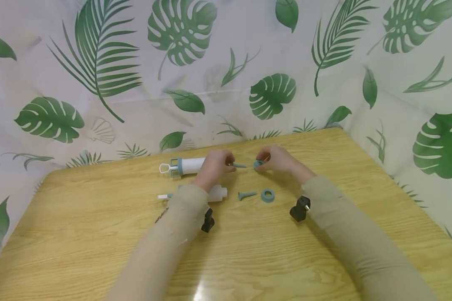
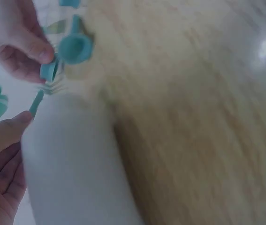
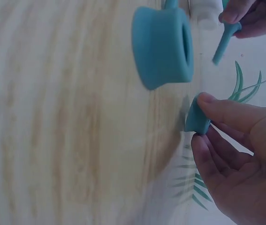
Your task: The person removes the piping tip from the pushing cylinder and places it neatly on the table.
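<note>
My left hand [image 1: 214, 165] pinches a slim teal nozzle [image 3: 224, 42] by its wider end, with the narrow tip pointing towards the right hand. Between thumb and fingers, my right hand [image 1: 276, 158] holds a teal ring cap [image 3: 198, 117] on edge. A small gap separates the two pieces. Behind the left hand lies a white syringe-like tube [image 1: 193, 166] with a teal collar and a white loop handle. Nearer me, a second white tube [image 1: 219, 193] is partly hidden by the left forearm. To its right lie another teal nozzle [image 1: 247, 195] and a teal ring cap [image 1: 267, 195].
Everything lies on a wood-grain table [image 1: 267, 259]. Its far edge meets a white leaf-patterned cloth [image 1: 226, 104], which also runs along the right side. Black wrist cameras, such as the right one [image 1: 299, 209], hang below the sleeves close to the tabletop.
</note>
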`<state>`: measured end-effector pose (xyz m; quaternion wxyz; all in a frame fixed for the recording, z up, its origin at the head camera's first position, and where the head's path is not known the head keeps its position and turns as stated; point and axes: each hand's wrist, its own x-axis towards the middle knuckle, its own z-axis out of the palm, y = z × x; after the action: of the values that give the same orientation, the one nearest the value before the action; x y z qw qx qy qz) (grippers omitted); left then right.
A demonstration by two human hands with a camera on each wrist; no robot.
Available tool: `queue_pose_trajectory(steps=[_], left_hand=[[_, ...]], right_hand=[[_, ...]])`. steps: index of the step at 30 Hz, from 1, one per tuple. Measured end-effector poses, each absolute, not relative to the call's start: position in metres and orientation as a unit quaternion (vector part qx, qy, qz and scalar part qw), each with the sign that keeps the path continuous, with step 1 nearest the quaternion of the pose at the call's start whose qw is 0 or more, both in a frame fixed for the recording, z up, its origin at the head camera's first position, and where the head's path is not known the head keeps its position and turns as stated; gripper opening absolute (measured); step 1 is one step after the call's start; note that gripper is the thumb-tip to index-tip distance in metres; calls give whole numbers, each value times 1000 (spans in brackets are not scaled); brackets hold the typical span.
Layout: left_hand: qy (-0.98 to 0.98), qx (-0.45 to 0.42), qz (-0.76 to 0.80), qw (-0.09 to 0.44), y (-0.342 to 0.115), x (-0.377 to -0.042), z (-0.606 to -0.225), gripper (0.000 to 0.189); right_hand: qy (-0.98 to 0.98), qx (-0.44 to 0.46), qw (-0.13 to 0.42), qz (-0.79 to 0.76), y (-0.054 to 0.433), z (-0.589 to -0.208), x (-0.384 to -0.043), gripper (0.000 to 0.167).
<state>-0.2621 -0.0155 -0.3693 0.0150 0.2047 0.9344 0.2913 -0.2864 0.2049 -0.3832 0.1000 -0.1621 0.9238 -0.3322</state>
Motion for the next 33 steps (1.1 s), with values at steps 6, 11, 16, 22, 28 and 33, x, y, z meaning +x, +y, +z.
queue_pose_trajectory(steps=[6, 11, 16, 22, 28, 33], left_hand=[[947, 243, 209, 16, -4, -258, -374, 9], [949, 252, 188, 9, -1, -258, -378, 6], [953, 255, 161, 12, 2, -259, -381, 12], [956, 245, 159, 24, 5, -258, -381, 12], [950, 240, 195, 37, -4, -249, -370, 24], [945, 230, 234, 10, -33, -238, -353, 25]], right_hand=[[924, -172, 116, -321, 204, -389, -287, 35], [924, -181, 111, -317, 203, -388, -286, 35], [926, -189, 107, -310, 205, -388, -283, 33], [928, -189, 108, -302, 204, -385, -281, 35], [931, -202, 97, -287, 204, -382, -275, 38], [936, -228, 64, -262, 212, -375, -265, 33]])
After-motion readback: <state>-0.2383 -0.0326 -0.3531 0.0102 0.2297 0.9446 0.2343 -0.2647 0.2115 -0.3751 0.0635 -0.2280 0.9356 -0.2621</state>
